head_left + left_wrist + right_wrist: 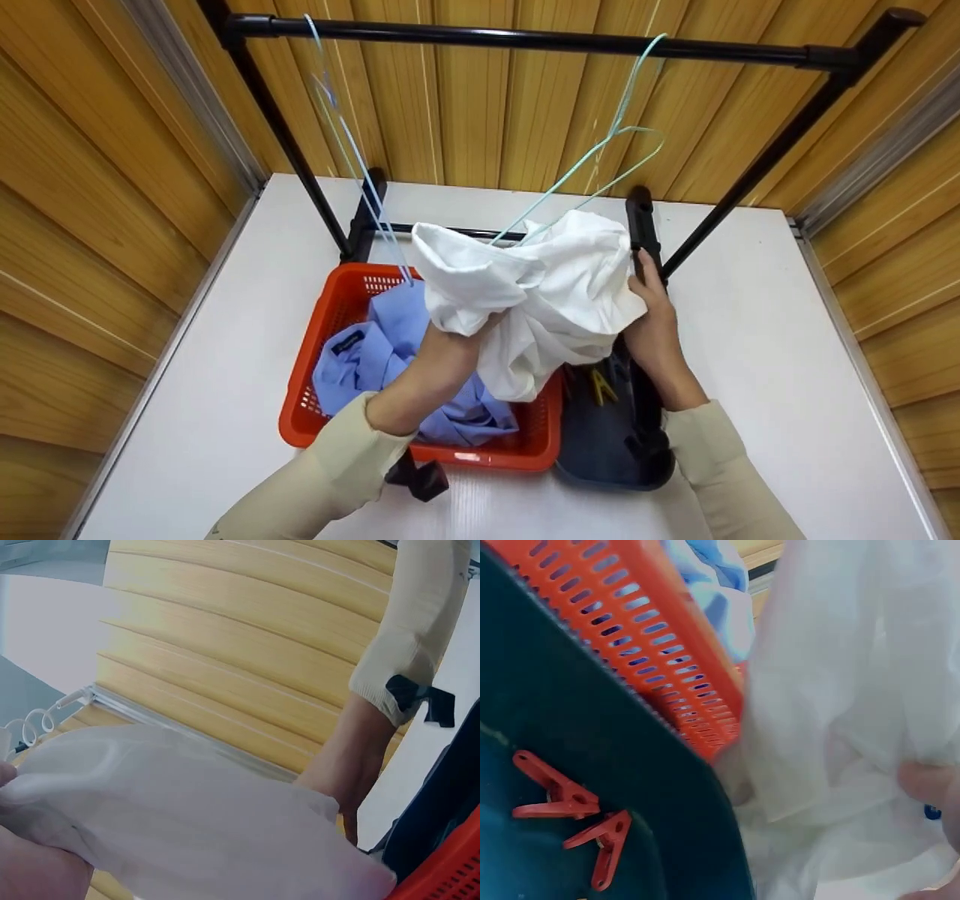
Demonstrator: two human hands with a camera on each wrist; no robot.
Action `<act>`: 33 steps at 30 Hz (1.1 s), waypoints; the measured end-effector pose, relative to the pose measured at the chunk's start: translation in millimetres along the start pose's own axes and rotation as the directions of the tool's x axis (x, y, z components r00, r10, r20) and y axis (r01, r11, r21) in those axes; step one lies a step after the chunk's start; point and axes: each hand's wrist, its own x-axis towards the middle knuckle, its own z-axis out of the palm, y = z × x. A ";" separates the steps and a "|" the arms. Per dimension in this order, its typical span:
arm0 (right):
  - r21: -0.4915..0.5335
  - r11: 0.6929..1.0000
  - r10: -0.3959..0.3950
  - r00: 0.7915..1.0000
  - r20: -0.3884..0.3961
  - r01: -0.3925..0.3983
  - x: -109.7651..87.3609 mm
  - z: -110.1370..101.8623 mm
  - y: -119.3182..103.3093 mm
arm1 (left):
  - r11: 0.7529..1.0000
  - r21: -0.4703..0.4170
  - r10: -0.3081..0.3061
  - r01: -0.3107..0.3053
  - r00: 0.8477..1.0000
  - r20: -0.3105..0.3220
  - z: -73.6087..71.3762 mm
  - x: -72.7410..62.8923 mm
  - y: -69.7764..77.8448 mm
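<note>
Both hands hold up a bunched white shirt (570, 292) in front of the rack, over the basket and tray. My left hand (442, 364) grips it from below, with the fingers hidden in the cloth. At the shirt's right side, my right hand (656, 322) holds the edge; its thumb (926, 784) presses on the fabric in the right wrist view. A pale green wire hanger (559, 182) hooks over the bar, its lower part hidden behind the shirt. A light-blue shirt (394, 319) with a dark label lies in the red basket (495, 457), partly behind my left arm.
A black rack bar (465, 35) crosses above the hands, with slanting posts at both sides. A blue wire hanger (352, 135) hangs from its left end. Right of the basket, a dark tray (600, 457) holds a yellow clothespin (602, 388) and red clothespins (555, 791). Wood-panelled walls surround the white table.
</note>
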 end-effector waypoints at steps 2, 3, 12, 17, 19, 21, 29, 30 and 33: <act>-0.028 1.000 0.014 0.999 -0.040 -0.015 2.1 -2.1 -3.9 | 1.000 0.028 0.000 0.001 1.000 -0.013 -4.2 1.9 -0.5; -0.099 0.995 -0.007 0.998 -0.068 0.000 3.1 -3.2 -5.4 | 0.999 0.043 -0.004 0.005 1.000 -0.021 -6.3 3.1 -0.6; 0.153 0.980 0.155 0.973 -0.171 -0.130 6.2 -14.3 -36.7 | 0.956 0.282 0.095 -0.078 0.994 -0.046 -26.6 12.9 -5.6; 0.306 0.943 0.209 0.949 -0.235 -0.132 6.0 -16.4 -57.1 | 0.941 0.328 0.094 -0.078 0.995 -0.035 -32.0 18.3 -11.1; 0.360 0.928 0.201 0.945 -0.259 -0.099 6.3 -17.7 -64.2 | 0.940 0.333 0.083 -0.070 0.996 -0.024 -33.1 20.9 -14.6; 0.417 0.907 0.190 0.944 -0.270 -0.064 6.2 -18.7 -70.7 | 0.943 0.323 0.081 -0.076 0.997 -0.003 -33.6 22.9 -17.5; 0.619 0.785 0.125 0.972 -0.197 0.025 -2.0 -21.5 -92.3 | 0.949 0.264 0.138 -0.174 0.979 0.150 -33.6 28.1 -27.3; 0.644 0.764 0.109 0.979 -0.175 0.030 -3.6 -21.8 -95.0 | 0.946 0.260 0.151 -0.192 0.974 0.171 -33.2 29.2 -28.2; 0.691 0.723 0.064 0.992 -0.109 0.029 -8.8 -22.9 -102.6 | 0.947 0.231 0.171 -0.224 0.959 0.227 -31.5 33.4 -30.9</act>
